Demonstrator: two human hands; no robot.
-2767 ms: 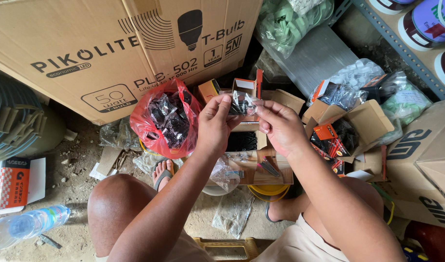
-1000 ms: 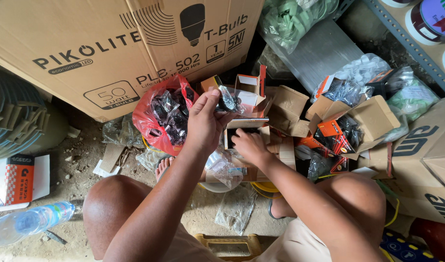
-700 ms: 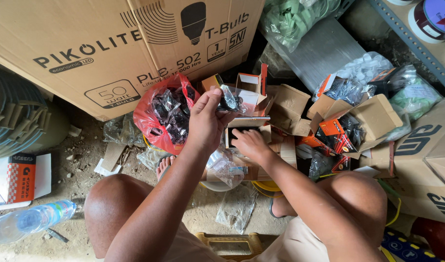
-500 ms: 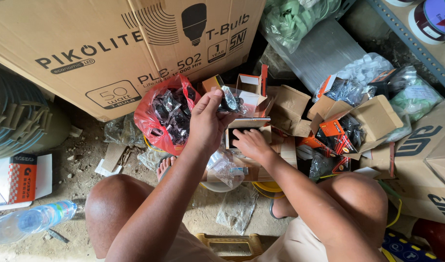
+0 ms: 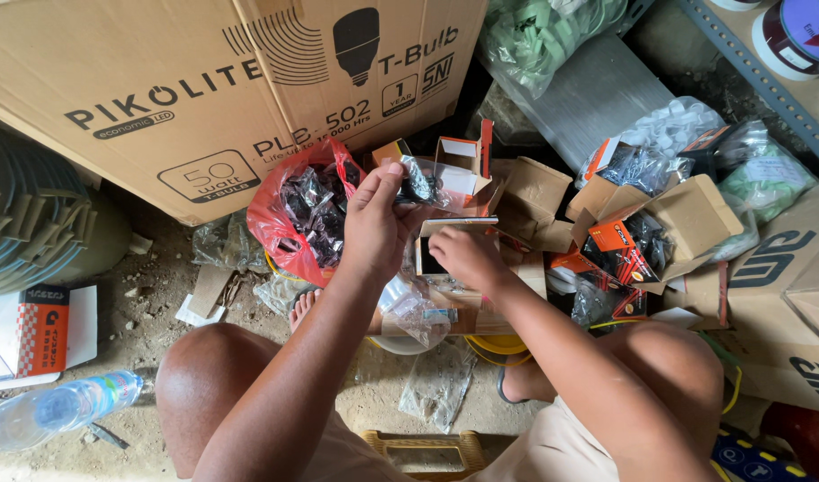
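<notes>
1. A big brown cardboard carton (image 5: 222, 98) with a black bulb drawing and dark lettering fills the scene from 10 to 12 o'clock. Below it sits a red plastic bag (image 5: 298, 214) full of small dark parts, just at 9 o'clock of the left hand (image 5: 374, 228).
2. Open small cardboard boxes (image 5: 534, 192) crowd the middle. At 3 o'clock an orange and black box (image 5: 619, 250) lies in an open brown one, with clear bags of dark and white pieces behind it.
3. A green-filled plastic bag (image 5: 543, 31) sits at 1 o'clock. A grey metal shelf (image 5: 758, 85) with round tins runs down the top right corner.
4. At 8 o'clock a clear water bottle (image 5: 57, 411) lies on the dirt floor (image 5: 159, 277), with an orange and white box (image 5: 43, 330) just above it.
5. The left hand pinches a small clear packet (image 5: 420, 183) of dark parts, held up above the boxes, at 12 o'clock of the right hand (image 5: 463, 259).
6. The right hand grips the edge of a small open box (image 5: 445, 245) with a dark inside, fingers curled over its rim.
7. Loose clear bags (image 5: 427, 312) lie between the person's knees, above a yellow stool (image 5: 418, 442).
</notes>
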